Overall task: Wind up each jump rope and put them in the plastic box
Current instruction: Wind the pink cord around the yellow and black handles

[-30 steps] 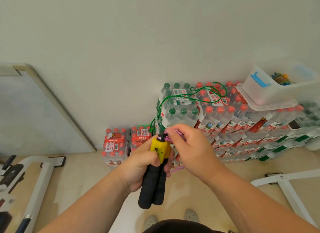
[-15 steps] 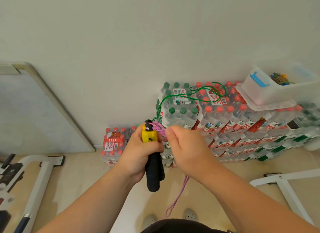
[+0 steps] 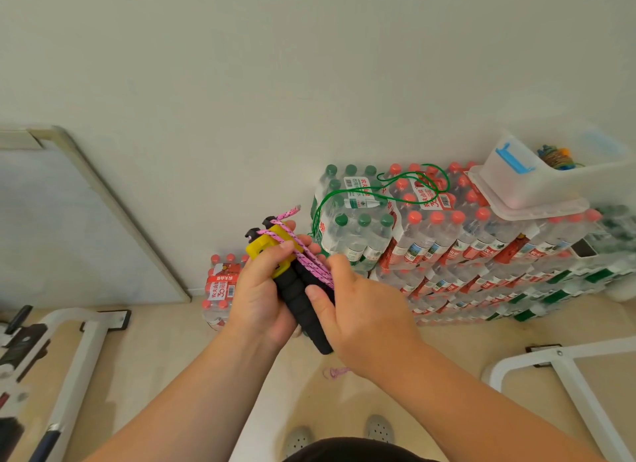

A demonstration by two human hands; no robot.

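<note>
Since half a second ago the pink rope (image 3: 311,267) no longer hangs below the hands. Its strands now lie along the handles (image 3: 296,300), so I judge the winding is well advanced. The handles sit between both hands, their long axis diagonal, the yellow ends pointing up-left and away. The left hand (image 3: 261,289) grips them and the right hand (image 3: 361,317) pinches the strands. The plastic box (image 3: 516,189) is well up-right of the right hand.

A pale, bare wall (image 3: 309,66) rises behind a beige floor (image 3: 172,358). Against it stand stacked shrink-wrapped packs of red-capped water bottles (image 3: 481,255), with a pack of green-capped water bottles (image 3: 354,227) at their left end. A smaller red-capped bottle pack (image 3: 220,289) sits on the floor just left of the stack. A grey-framed board (image 3: 69,227) leans on the wall at left. White metal tube frames lie on the floor at left (image 3: 86,341) and right (image 3: 585,392). Two grey perforated clogs (image 3: 299,439) show at the bottom edge.
</note>
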